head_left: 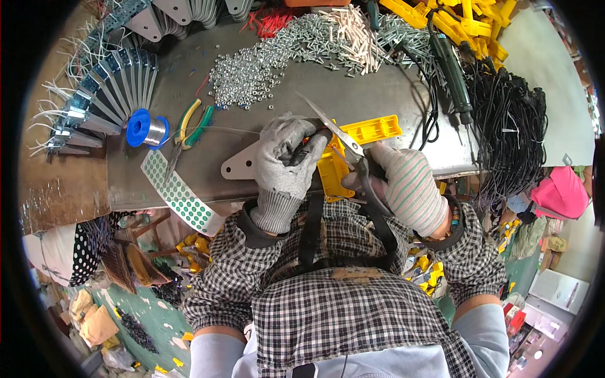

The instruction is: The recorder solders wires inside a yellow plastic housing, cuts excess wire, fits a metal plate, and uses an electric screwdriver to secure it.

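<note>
Item, nearest me: my left hand (pixel 285 160), grey-gloved, clenched down on the yellow plastic part (pixel 353 148) at the table's (pixel 378 101) front edge, fingers curled over something dark I cannot make out.

Item: my right hand (pixel 403 186), striped glove, gripping the scissors (pixel 334 129) by the handles, blades angled up and left across the part. I judge the cut goes best with the part pinned flat and the blades kept shallow, tips clear of my left fingers.

Item: the part lies between both hands, touching each, its far end jutting right.

Item, left: flat metal bracket (pixel 242 165), partly under my left hand; green-dotted sticker strip (pixel 176 192); pliers (pixel 189 129); blue wire spool (pixel 146 129).

Item, far: heaped screws (pixel 265 63).
</note>
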The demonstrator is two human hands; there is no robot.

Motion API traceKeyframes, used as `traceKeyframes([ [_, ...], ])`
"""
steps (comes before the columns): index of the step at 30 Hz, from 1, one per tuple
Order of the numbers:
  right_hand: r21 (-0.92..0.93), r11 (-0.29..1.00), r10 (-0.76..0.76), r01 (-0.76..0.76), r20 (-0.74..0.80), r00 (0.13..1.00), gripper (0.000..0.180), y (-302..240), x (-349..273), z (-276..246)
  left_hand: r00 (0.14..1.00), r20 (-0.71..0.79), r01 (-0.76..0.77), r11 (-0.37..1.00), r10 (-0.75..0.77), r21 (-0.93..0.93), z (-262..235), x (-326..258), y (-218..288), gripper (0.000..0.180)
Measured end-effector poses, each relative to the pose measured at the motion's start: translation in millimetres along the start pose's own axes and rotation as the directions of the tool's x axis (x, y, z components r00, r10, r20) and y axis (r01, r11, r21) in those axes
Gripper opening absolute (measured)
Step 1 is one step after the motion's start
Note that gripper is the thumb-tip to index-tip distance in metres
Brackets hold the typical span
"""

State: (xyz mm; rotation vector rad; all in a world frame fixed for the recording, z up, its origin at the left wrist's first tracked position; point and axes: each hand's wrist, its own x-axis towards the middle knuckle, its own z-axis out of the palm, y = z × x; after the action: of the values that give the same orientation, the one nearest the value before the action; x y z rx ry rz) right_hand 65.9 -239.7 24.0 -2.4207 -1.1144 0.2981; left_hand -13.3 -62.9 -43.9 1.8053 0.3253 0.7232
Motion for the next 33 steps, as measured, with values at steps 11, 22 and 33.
traceKeyframes([
  [11,-0.238,0.97,-0.05,0.045,-0.015,0.999,0.045,-1.8,-12.4,-9.6,0.991,0.049,-0.131,0.989,0.128,0.064,-5.4,-7.5,-10.5,0.023],
  [22,-0.172,0.982,-0.104,0.084,-0.11,0.988,0.057,2.5,-6.1,7.7,0.967,0.113,0.249,0.932,-0.226,-0.264,-8.4,-8.8,-7.2,0.031],
  [33,-0.222,0.968,-0.139,0.114,-0.101,0.985,0.056,5.2,-5.1,9.7,0.963,0.168,0.24,0.953,-0.209,-0.186,-8.2,-5.2,-5.6,0.029],
])
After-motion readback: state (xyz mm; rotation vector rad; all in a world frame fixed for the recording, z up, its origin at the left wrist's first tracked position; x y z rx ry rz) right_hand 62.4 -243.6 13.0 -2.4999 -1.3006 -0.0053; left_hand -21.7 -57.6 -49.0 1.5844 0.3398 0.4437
